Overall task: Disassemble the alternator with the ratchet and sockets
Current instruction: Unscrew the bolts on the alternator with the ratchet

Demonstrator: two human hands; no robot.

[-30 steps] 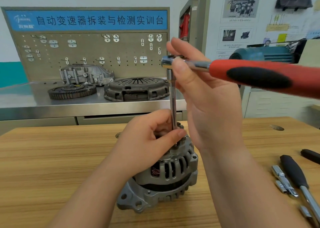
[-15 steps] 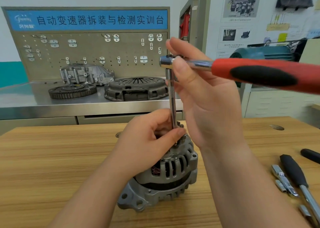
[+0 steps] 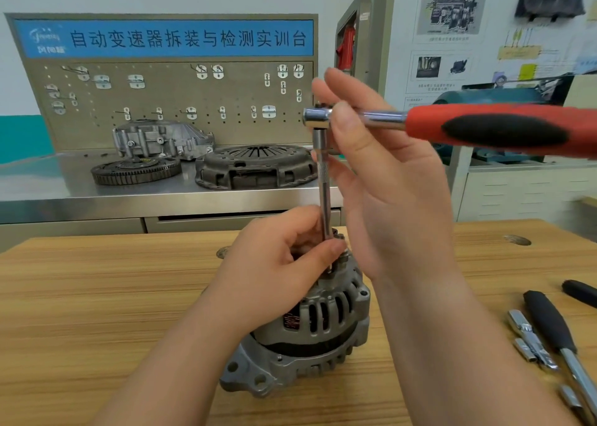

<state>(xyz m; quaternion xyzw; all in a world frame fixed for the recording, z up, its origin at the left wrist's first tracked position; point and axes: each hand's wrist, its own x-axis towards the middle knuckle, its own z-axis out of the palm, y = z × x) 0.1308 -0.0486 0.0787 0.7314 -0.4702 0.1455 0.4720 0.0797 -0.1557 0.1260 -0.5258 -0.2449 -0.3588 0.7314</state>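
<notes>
Wooden worktop: alternator stands mid-width toward the front edge, chrome sockets and two black-handled tools lie along the right edge.

Legible text: one item. A blue banner runs along the top edge of the pegboard, which stands at the rear of the steel table. The banner carries a single line of large white Chinese characters: 自动变速器拆装与检测实训台. At the left end of the same banner, a pale logo sits above a short row of smaller white characters; both are too blurred to read. The wall posters at upper right carry diagrams, photographs and caption lines; the print there is too small to read.
</notes>
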